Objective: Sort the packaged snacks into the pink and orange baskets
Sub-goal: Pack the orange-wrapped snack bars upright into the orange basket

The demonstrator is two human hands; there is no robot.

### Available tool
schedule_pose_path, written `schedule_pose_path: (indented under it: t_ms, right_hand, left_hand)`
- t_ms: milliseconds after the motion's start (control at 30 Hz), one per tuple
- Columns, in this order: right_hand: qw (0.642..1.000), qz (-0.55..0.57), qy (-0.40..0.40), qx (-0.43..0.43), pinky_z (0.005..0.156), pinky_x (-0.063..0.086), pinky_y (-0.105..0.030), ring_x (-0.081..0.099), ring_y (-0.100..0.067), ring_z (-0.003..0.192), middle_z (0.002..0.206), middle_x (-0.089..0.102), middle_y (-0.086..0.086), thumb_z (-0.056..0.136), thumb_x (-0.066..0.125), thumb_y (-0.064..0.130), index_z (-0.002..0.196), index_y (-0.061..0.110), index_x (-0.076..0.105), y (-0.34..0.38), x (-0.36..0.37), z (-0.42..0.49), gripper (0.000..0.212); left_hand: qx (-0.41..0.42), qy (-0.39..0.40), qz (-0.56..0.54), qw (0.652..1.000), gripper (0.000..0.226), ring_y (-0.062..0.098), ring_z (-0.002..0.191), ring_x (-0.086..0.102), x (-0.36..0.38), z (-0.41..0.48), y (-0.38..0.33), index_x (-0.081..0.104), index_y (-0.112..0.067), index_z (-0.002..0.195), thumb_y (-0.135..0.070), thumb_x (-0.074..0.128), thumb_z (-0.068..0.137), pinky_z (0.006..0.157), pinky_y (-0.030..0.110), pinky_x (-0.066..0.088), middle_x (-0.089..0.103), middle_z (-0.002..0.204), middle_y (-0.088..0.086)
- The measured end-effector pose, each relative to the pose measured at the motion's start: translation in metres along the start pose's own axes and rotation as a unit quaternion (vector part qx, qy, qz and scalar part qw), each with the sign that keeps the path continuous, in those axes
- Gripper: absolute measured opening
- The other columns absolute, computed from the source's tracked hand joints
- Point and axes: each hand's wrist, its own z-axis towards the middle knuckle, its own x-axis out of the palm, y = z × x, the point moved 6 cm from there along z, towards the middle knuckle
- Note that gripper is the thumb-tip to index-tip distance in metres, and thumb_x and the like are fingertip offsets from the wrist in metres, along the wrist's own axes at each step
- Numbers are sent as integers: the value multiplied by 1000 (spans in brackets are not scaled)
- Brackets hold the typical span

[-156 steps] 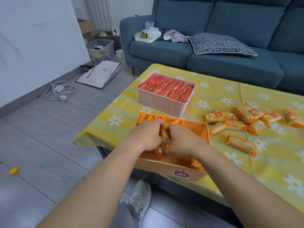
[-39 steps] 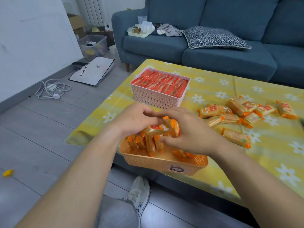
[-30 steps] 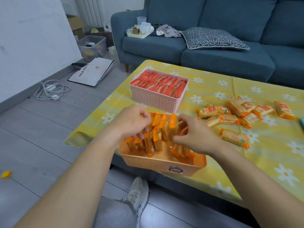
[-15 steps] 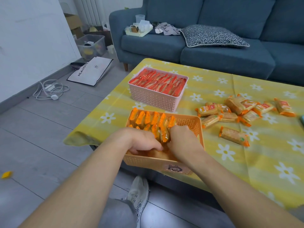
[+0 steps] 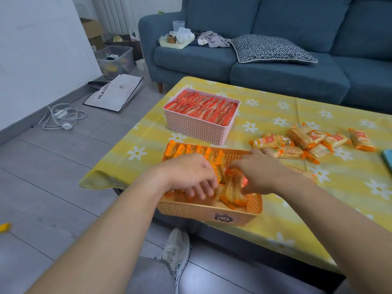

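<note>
Currently right hand (image 5: 259, 172) is gripping a bunch of orange-wrapped cracker packets (image 5: 232, 188) inside the orange plastic lattice basket (image 5: 203, 211). Left hand (image 5: 187, 174) is dipping slightly spread fingers in beside them; grip unclear. Red-wrapped packets (image 5: 201, 107) are filling the pink lattice basket (image 5: 197, 130) just behind. Loose cracker packs (image 5: 307, 141) are lying on the yellow daisy tablecloth (image 5: 275, 107).

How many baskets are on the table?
2. The pink basket stands farther back on the table; the orange basket sits at the near edge, the left hand in it, the right hand gripping packs. None seems hidden.
</note>
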Motion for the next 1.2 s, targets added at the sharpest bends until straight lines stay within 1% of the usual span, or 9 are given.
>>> schedule_pose_path:
  t_ms: [100, 233, 400, 500, 600, 733, 867, 1000, 1200]
  right_hand:
    - [998, 41, -36, -20, 94, 39, -41, 53, -24, 118, 119, 57, 7, 84, 74, 40, 131, 38, 52, -5, -12, -2, 52]
    - [994, 86, -49, -41, 78, 45, -32, 57, -18, 108, 102, 50, 11, 85, 76, 32, 112, 39, 64, -15, -26, -8, 30]
    - [973, 212, -72, -63, 78, 49, -28, 62, -9, 96, 95, 56, 21, 87, 74, 19, 96, 41, 58, -23, -53, -25, 28]
    - [936, 322, -126, -64, 71, 55, -21, 67, -2, 83, 96, 61, 22, 85, 71, 7, 94, 35, 58, -24, -68, -29, 31]
    - [914, 358, -190, 8, 62, 55, -20, 67, -2, 79, 94, 65, 14, 82, 74, 18, 102, 27, 55, -33, -58, -24, 29]
    - [974, 167, -148, 27, 76, 57, -40, 68, -27, 93, 93, 72, 1, 84, 60, 34, 95, 25, 66, -15, -31, -18, 15]
    - [996, 28, -56, -67, 86, 50, -37, 66, -26, 104, 109, 70, 0, 85, 63, 52, 107, 27, 69, 29, -8, -14, 34]
    - [999, -8, -40, -28, 81, 48, -38, 68, -26, 96, 104, 70, 0, 80, 65, 64, 103, 25, 67, 43, 2, -1, 45]
    - [998, -22, -49, -19, 82, 45, -36, 68, -25, 98, 105, 71, 0, 95, 56, 31, 99, 24, 68, 50, 9, 3, 15]
  left_hand:
    - [81, -134, 49, 986, 21, 10, 57, 62, -9, 7, -16, 72, -23, 83, -21, 56, 96, 54, 23, 47, 71, 72, -4]
    - [125, -242, 125, 954, 12, 13, 77, 62, -14, 16, -27, 71, -33, 88, -23, 64, 89, 73, 36, 53, 65, 77, -12]
    - [143, -185, 55, 971, 47, 7, 87, 58, -2, 26, -39, 58, -32, 128, -23, 71, 84, 79, 27, 48, 65, 119, -14]
    - [154, -148, 3, 977, 52, 8, 83, 61, 4, 31, -41, 54, -31, 129, -23, 77, 83, 81, 32, 52, 65, 117, -8]
    - [144, -169, -7, 975, 55, 13, 98, 64, -8, 29, -40, 55, -29, 133, -20, 78, 83, 86, 28, 53, 63, 120, -3]
    - [149, -261, -120, 946, 42, -5, 90, 59, -44, 19, -32, 64, -30, 122, -16, 76, 84, 71, 15, 45, 66, 110, -13]
    - [143, -330, -213, 908, 35, 9, 81, 60, -60, 12, -23, 65, -32, 111, -21, 74, 79, 64, 24, 42, 68, 105, -2]
    - [143, -322, -207, 913, 38, 14, 94, 60, -55, 11, -23, 66, -34, 110, -28, 72, 73, 71, 27, 43, 68, 114, -3]
    - [149, -323, -203, 912, 39, 16, 102, 63, -53, 10, -25, 66, -36, 109, -31, 72, 70, 77, 30, 44, 68, 121, -4]
